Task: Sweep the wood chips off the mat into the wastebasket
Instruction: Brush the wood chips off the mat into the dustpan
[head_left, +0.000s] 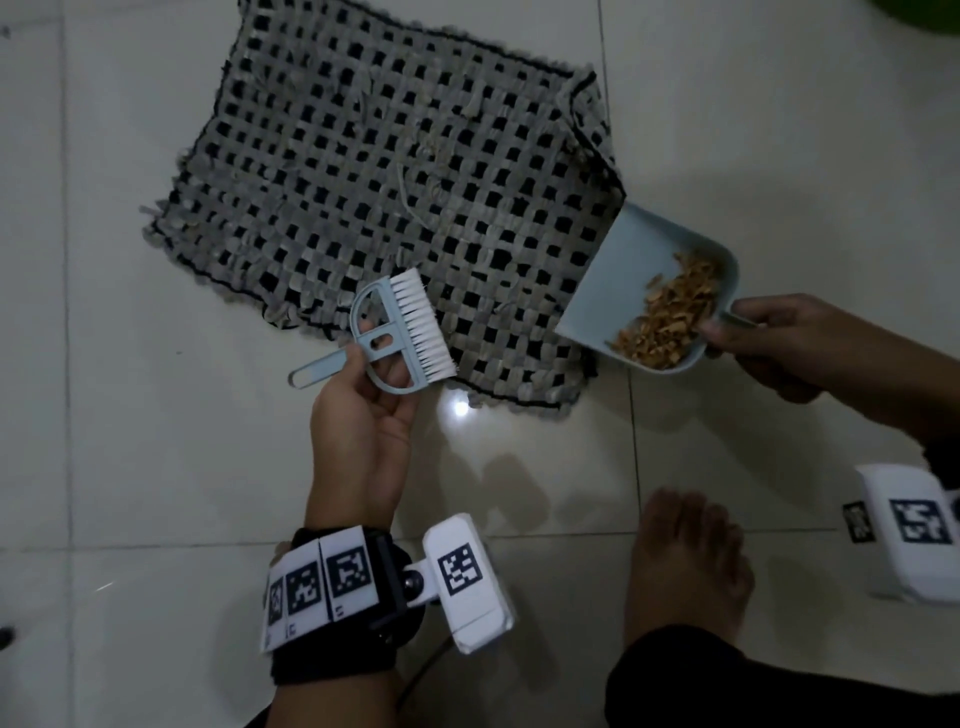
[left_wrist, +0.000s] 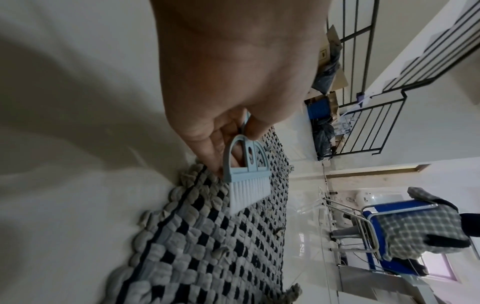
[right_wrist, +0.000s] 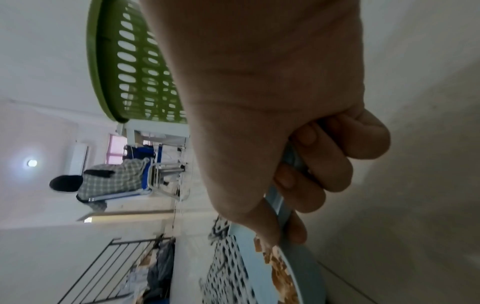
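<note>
Two hands occupied, by my count: left hand (head_left: 363, 415) grips a pale blue brush (head_left: 395, 332) over the woven mat's (head_left: 363, 156) near edge; right hand (head_left: 789, 343) grips the dustpan (head_left: 613, 291) handle at the mat's right corner, wood chips (head_left: 670, 312) piled inside; green wastebasket (right_wrist: 135, 61) stands beyond the mat.

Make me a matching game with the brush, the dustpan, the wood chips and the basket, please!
Things:
1. small blue hand brush with white bristles
2. pale blue plastic dustpan
3. tan wood chips
4. green plastic wastebasket with oval holes

Where:
A. piled in the dustpan
B. held in the left hand
C. standing on the floor, untouched
D. held by its handle in the right hand

Pairs: 1-B, 2-D, 3-A, 4-C
</note>
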